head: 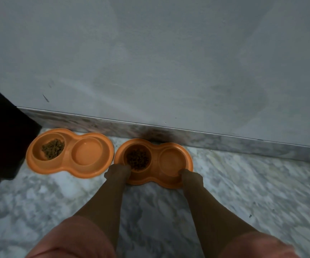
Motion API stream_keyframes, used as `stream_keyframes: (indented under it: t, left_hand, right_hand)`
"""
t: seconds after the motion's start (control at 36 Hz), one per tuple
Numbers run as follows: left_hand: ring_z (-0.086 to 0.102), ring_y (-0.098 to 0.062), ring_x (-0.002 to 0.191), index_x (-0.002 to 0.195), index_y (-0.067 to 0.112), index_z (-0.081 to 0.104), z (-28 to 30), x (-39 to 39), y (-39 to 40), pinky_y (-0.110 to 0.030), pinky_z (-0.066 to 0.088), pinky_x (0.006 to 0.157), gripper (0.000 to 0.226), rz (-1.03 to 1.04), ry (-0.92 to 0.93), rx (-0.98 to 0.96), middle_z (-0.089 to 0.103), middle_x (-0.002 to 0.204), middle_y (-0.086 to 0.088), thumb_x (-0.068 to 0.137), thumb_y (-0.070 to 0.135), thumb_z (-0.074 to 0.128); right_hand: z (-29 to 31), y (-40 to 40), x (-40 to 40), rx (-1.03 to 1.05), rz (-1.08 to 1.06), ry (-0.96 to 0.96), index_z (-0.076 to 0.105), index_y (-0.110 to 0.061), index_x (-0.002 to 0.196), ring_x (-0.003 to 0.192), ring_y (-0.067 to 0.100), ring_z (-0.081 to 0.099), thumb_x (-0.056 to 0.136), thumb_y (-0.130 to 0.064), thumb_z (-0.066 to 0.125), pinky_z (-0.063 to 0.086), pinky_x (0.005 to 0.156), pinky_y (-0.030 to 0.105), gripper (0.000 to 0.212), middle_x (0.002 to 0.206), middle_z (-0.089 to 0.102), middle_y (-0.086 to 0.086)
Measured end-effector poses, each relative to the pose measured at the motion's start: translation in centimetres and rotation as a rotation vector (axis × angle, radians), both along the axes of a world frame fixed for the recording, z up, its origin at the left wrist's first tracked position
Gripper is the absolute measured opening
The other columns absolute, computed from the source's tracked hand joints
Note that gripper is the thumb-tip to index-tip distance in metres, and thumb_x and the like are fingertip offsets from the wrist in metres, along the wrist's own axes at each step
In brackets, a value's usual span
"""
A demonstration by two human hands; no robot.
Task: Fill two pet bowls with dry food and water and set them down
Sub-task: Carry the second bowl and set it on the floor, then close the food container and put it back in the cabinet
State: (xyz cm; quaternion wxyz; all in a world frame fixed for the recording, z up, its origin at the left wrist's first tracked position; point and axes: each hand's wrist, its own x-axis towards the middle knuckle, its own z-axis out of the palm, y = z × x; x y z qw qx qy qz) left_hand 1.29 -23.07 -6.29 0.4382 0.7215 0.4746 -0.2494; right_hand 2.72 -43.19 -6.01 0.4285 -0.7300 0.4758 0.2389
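Both hands setting down the second bowl
Our left hand (117,171) and right hand (189,176) grip the right-hand bowl (153,161) by its near rim; we should lower it level beside the left-hand bowl (69,152).

Two orange double pet bowls on marble floor (243,183), both near the skirting board (224,144): left bowl (70,171) unheld, kibble (53,148) in its left well. Right bowl (156,149), kibble (137,158) in left well, near rim gripped by left hand (117,172) and right hand (191,176).
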Motion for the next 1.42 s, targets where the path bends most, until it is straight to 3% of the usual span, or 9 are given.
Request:
stream_keyframes:
  t: [0.36,0.5,0.58,0.67,0.78,0.92,1.08,1.25,1.42]
  left_hand:
    - [0.037,-0.038,0.133,0.14,0.0,0.039,9.0,-2.8,-0.3,-0.037,0.034,0.106,0.063,-0.086,0.044,0.112,0.037,0.145,-0.023,0.096,0.043,0.047]
    - [0.039,-0.039,0.13,0.137,0.002,0.044,19.8,-4.5,0.2,-0.039,0.034,0.106,0.061,-0.148,0.053,0.124,0.043,0.141,-0.023,0.096,0.047,0.044]
    - [0.038,-0.039,0.131,0.143,0.004,0.037,27.7,-4.7,0.4,-0.04,0.036,0.103,0.063,-0.181,0.044,0.103,0.037,0.144,-0.023,0.097,0.046,0.044]
    - [0.04,-0.038,0.13,0.144,0.003,0.034,35.8,-5.1,0.9,-0.038,0.039,0.099,0.069,-0.161,0.024,0.08,0.037,0.146,-0.022,0.093,0.046,0.048]
    - [0.041,-0.038,0.132,0.145,0.001,0.035,46.3,-5.7,1.7,-0.039,0.038,0.106,0.065,-0.235,-0.003,0.096,0.039,0.147,-0.021,0.096,0.043,0.043]
    - [0.047,-0.037,0.129,0.134,0.001,0.049,59.9,-7.2,3.5,-0.035,0.04,0.102,0.043,-0.277,-0.109,0.15,0.05,0.138,-0.022,0.101,0.025,0.037]
    - [0.05,-0.036,0.125,0.128,-0.003,0.055,72.5,-10.3,6.6,-0.031,0.041,0.094,0.053,-0.146,-0.253,0.142,0.055,0.134,-0.02,0.095,0.037,0.046]
    - [0.058,-0.035,0.092,0.12,-0.006,0.056,80.5,-15.9,9.0,-0.037,0.05,0.084,0.05,-0.043,-0.419,0.107,0.061,0.116,-0.02,0.093,0.035,0.05]
    - [0.047,-0.033,0.127,0.133,0.0,0.051,85.1,-24.7,11.3,-0.041,0.041,0.107,0.047,0.064,-0.496,0.089,0.049,0.14,-0.015,0.098,0.032,0.047]
  right_hand:
    - [8.7,-1.1,-3.7,-0.115,0.195,0.005,0.051,-0.006,0.13,0.12,0.034,0.049,0.091,-0.04,0.045,0.041,0.104,0.044,0.052,0.132,0.052,0.014]
    - [19.5,-1.1,-5.2,-0.11,0.19,0.051,0.045,-0.006,0.138,0.126,0.034,0.045,0.094,-0.044,0.042,0.038,0.107,0.043,0.058,0.138,0.048,0.013]
    - [27.3,-0.7,-5.9,-0.041,0.142,0.018,0.057,-0.006,0.124,0.104,0.027,0.056,0.087,-0.045,0.049,0.047,0.089,0.034,0.054,0.114,0.059,0.009]
    - [35.1,-0.3,-6.4,-0.015,0.089,-0.003,0.056,-0.008,0.105,0.086,0.023,0.049,0.082,-0.048,0.053,0.041,0.073,0.032,0.046,0.097,0.048,0.007]
    - [45.5,0.6,-6.9,0.002,0.114,-0.052,0.056,-0.009,0.118,0.087,0.021,0.048,0.087,-0.041,0.053,0.04,0.074,0.029,0.044,0.098,0.049,0.005]
    - [58.9,2.2,-8.3,0.034,0.081,-0.191,0.057,-0.005,0.087,0.082,0.024,0.051,0.085,-0.033,0.055,0.041,0.073,0.032,0.028,0.083,0.054,0.006]
    - [73.6,4.6,-10.7,0.064,0.127,-0.302,0.047,-0.005,0.095,0.085,0.026,0.05,0.09,-0.028,0.053,0.043,0.077,0.034,0.024,0.078,0.05,0.005]
    - [81.6,6.9,-15.0,0.075,0.215,-0.357,0.05,-0.004,0.095,0.075,0.026,0.05,0.091,-0.031,0.051,0.041,0.07,0.033,0.028,0.068,0.046,0.005]
    - [85.8,9.4,-21.2,0.097,0.391,-0.412,0.058,-0.001,0.102,0.079,0.028,0.049,0.092,-0.028,0.052,0.041,0.071,0.033,0.029,0.065,0.043,0.005]
